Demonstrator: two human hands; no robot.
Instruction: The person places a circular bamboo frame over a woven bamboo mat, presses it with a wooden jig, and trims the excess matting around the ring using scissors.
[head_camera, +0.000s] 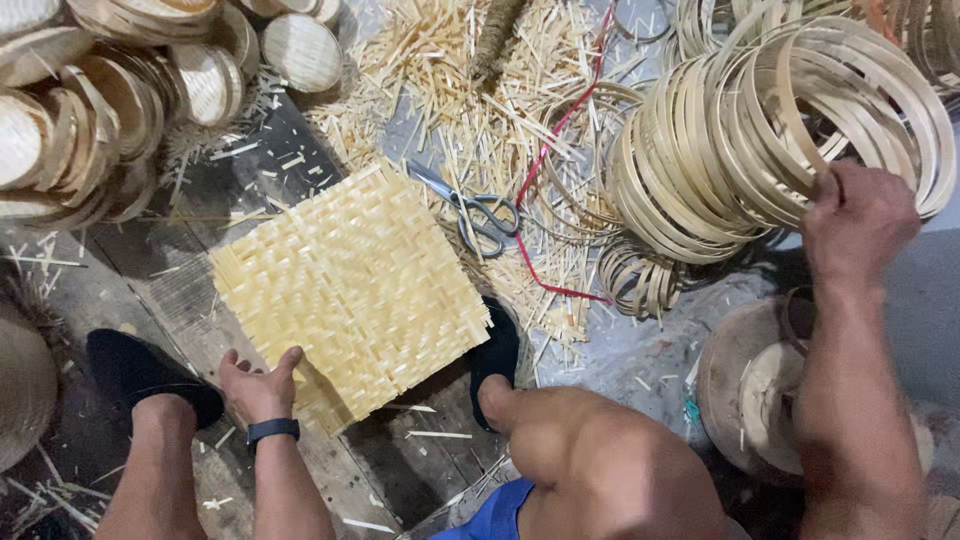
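A square woven bamboo mat (350, 285) lies on the dark wooden floor in front of me. My left hand (258, 385), with a black band on its wrist, rests on the mat's near left edge, fingers spread. My right hand (858, 222) reaches out to the right and grips one of the bamboo hoops in a big stack of rings (760, 130). Grey-handled scissors (468, 208) lie just beyond the mat's far corner. Both my feet in black shoes (140, 372) flank the mat.
Finished round woven lids (120, 90) are heaped at the top left. Bamboo splinters and offcuts (470, 90) and a red string (560, 130) cover the floor behind the mat. A smaller bundle of rings (638, 278) and a round wooden block (760, 390) sit at the right.
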